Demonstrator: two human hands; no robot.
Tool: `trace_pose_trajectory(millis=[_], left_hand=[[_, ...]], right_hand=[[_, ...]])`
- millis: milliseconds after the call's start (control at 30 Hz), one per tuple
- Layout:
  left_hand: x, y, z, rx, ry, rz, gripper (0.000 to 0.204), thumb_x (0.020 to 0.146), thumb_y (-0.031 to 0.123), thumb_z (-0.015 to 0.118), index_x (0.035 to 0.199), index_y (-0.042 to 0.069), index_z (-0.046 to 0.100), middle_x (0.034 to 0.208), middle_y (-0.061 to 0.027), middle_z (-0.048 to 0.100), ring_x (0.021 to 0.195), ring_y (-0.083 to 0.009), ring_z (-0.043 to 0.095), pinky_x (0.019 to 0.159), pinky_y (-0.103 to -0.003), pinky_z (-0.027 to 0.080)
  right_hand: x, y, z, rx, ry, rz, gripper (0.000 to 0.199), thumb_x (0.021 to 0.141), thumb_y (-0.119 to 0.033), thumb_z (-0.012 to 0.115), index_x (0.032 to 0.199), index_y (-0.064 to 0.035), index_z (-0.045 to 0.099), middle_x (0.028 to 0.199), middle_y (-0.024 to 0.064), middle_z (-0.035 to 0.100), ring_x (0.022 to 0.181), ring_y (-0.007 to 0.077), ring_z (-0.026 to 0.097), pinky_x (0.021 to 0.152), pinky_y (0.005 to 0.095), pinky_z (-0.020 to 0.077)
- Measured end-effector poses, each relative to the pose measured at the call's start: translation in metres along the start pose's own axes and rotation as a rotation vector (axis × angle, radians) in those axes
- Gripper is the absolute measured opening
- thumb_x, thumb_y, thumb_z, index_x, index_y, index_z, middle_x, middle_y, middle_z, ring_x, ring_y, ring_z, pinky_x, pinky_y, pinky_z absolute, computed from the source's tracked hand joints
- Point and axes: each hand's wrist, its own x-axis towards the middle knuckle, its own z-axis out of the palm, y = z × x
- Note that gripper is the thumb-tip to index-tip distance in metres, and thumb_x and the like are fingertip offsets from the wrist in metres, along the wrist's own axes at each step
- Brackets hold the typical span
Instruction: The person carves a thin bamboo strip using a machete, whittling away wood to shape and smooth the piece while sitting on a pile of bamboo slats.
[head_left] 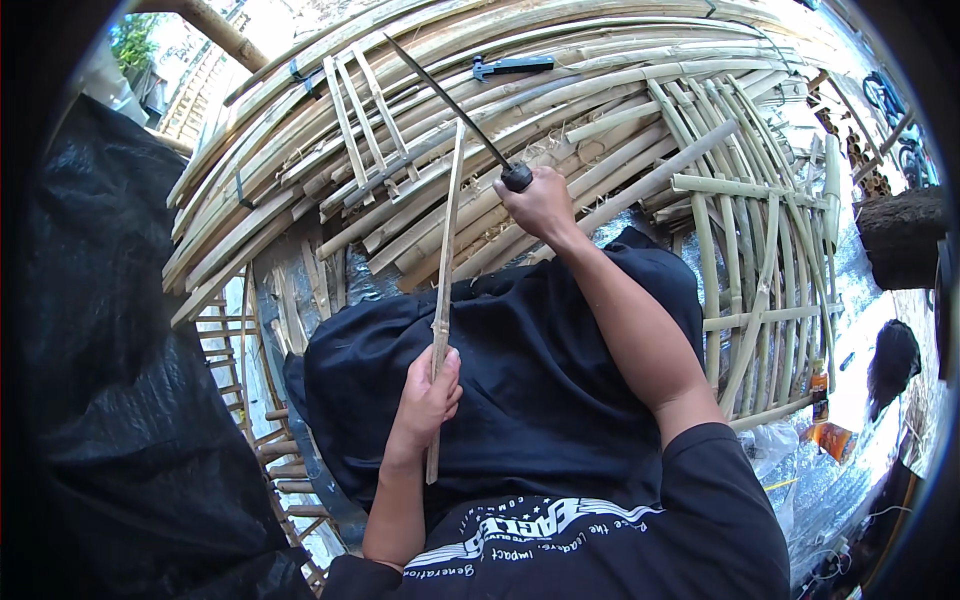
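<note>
— Bamboo strip point(445, 250): where is it, and why do you hold it like that?

— It stands almost upright over the black cloth point(520, 370) on my lap. My left hand point(428, 400) is wrapped tight round it near the lower end, fingers fully curled, with a short piece poking out below my fist. I'd say holding it low leaves most of the length free, with the top end leaning toward the pile of bamboo beyond the cloth.

— And your other hand?

— My right hand point(540, 205) is farther out, just past the far edge of the black cloth and to the right of the strip. It's closed into a fist on the dark handle of a long knife point(455, 105). The blade slants up and to the left from my fist, crossing above the strip's top end. I can't tell whether the blade touches the strip; it looks just clear of it.

— What lies beyond the cloth?

— A big stack of split bamboo lengths point(480, 60), curving across the far side. To the right of the cloth there's a woven bamboo lattice point(760, 280). On the stack, well beyond the knife, lies a dark tool point(510, 66). Left of the cloth hangs black plastic sheeting point(110, 350).
</note>
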Motion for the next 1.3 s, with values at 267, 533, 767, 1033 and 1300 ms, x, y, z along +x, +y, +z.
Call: trace_pose_trajectory(millis=[267, 533, 767, 1033, 1300], left_hand=[[0.013, 0.041, 0.017, 0.092, 0.084, 0.108, 0.021, 0.108, 0.030, 0.051, 0.101, 0.010, 0.050, 0.058, 0.0080, 0.032, 0.042, -0.0008, 0.027, 0.037, -0.019, 0.025], [-0.008, 0.067, 0.010, 0.307, 0.155, 0.160, 0.016, 0.101, 0.015, 0.063, 0.096, 0.009, 0.049, 0.063, 0.0082, 0.043, 0.047, 0.0009, 0.037, 0.041, -0.019, 0.027], [-0.007, 0.068, 0.018, 0.458, 0.255, 0.252, 0.019, 0.097, 0.014, 0.067, 0.092, 0.007, 0.051, 0.069, 0.0068, 0.043, 0.061, -0.0018, 0.038, 0.054, -0.021, 0.032], [-0.011, 0.046, 0.017, 0.522, 0.272, 0.287, 0.018, 0.098, 0.007, 0.062, 0.099, 0.011, 0.044, 0.064, 0.0077, 0.041, 0.046, 0.0006, 0.034, 0.040, -0.019, 0.025], [-0.015, 0.041, 0.023, 0.682, 0.350, 0.288, 0.019, 0.090, 0.001, 0.061, 0.098, 0.009, 0.045, 0.066, 0.0070, 0.041, 0.051, -0.0003, 0.039, 0.044, -0.020, 0.031]], right_hand=[[-0.023, -0.013, 0.015, 0.012, -0.080, -0.271, 0.024, 0.080, -0.028, 0.075, 0.088, -0.0056, 0.075, 0.077, 0.0205, 0.070, 0.073, 0.0376, 0.070, 0.068, 0.0446, 0.0552], [-0.041, -0.032, 0.005, 0.098, -0.125, -0.596, 0.028, 0.078, -0.034, 0.080, 0.077, -0.0072, 0.072, 0.066, 0.0167, 0.065, 0.063, 0.0376, 0.066, 0.056, 0.0452, 0.0499], [-0.053, -0.035, -0.003, 0.207, -0.283, -0.597, 0.029, 0.080, -0.029, 0.081, 0.074, -0.0030, 0.070, 0.062, 0.0160, 0.063, 0.056, 0.0336, 0.062, 0.055, 0.0403, 0.0489], [-0.061, -0.036, 0.005, -0.067, -0.172, -0.652, 0.016, 0.073, -0.024, 0.077, 0.075, -0.0096, 0.071, 0.066, 0.0171, 0.065, 0.067, 0.0391, 0.066, 0.066, 0.0474, 0.0541], [-0.048, -0.020, 0.012, -0.193, -0.065, -0.742, 0.015, 0.078, -0.025, 0.072, 0.071, -0.0134, 0.067, 0.064, 0.0153, 0.064, 0.064, 0.0374, 0.066, 0.060, 0.0482, 0.0510]])
